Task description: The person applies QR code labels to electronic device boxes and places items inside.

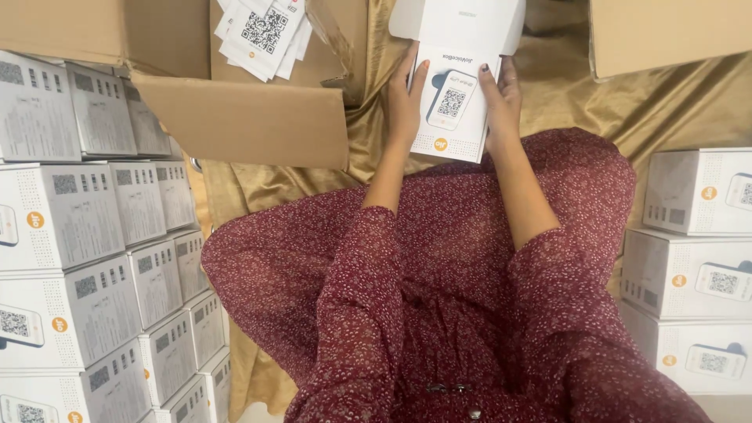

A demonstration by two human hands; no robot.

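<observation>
Gold cloth (674, 110) covers the floor where the person sits, with stacked white boxes (86, 258) down the left of the frame, more boxes (697, 274) at the right, and an open carton (235, 117) at upper left holding a heap of printed cards (262, 35).

At top centre, a white box (458, 102) is held out beyond the person's lap. Its long axis runs away from the person, up the frame, and its flap (462, 23) stands open at the far end. The left hand (405, 106) clasps the left long edge, thumb laid on the printed face; the right hand (501, 98) clasps the right long edge likewise. Each grip is closed on the box, neither wrapped fully round it. Both hands sit level, about midway along the box, so neither is nearer the open flap; that end lies straight ahead of both grips, at the top of the frame.
</observation>
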